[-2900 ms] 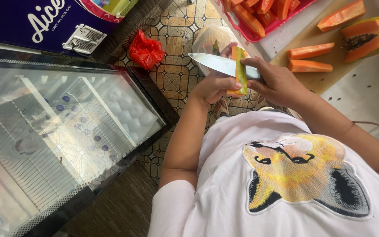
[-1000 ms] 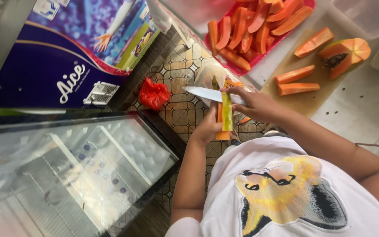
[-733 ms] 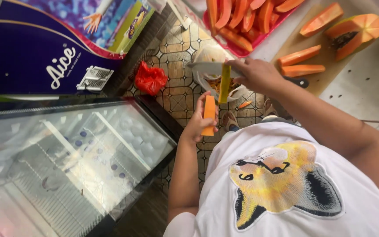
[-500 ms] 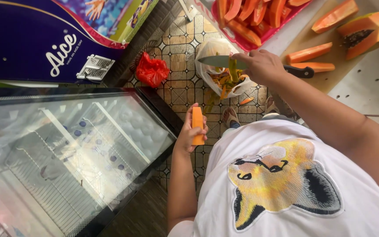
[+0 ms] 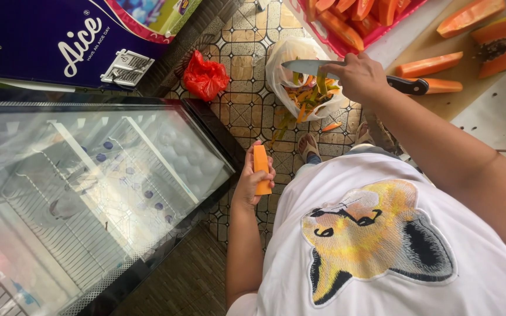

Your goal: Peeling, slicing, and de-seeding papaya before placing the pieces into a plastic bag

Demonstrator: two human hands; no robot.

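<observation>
My left hand [image 5: 254,178] grips a peeled orange papaya slice [image 5: 260,168], held upright above the tiled floor close to my body. My right hand [image 5: 360,76] is closed around a knife [image 5: 308,66]; its blade points left and its black handle sticks out to the right. A green strip of peel [image 5: 322,83] hangs under that hand, over a white plastic bag [image 5: 281,58] filled with peelings. The two hands are well apart.
A glass-topped chest freezer [image 5: 89,193] fills the left side. A red plastic bag [image 5: 205,76] lies on the patterned floor. At the top right, a wooden board [image 5: 440,99] carries papaya slices [image 5: 428,63] and a halved papaya [image 5: 499,50], next to a red tray [image 5: 376,35] of peeled pieces.
The slice and knife were together at the start. My left hand dropped toward my body with the peeled slice, while my right hand carried the knife and the peel over the bag.
</observation>
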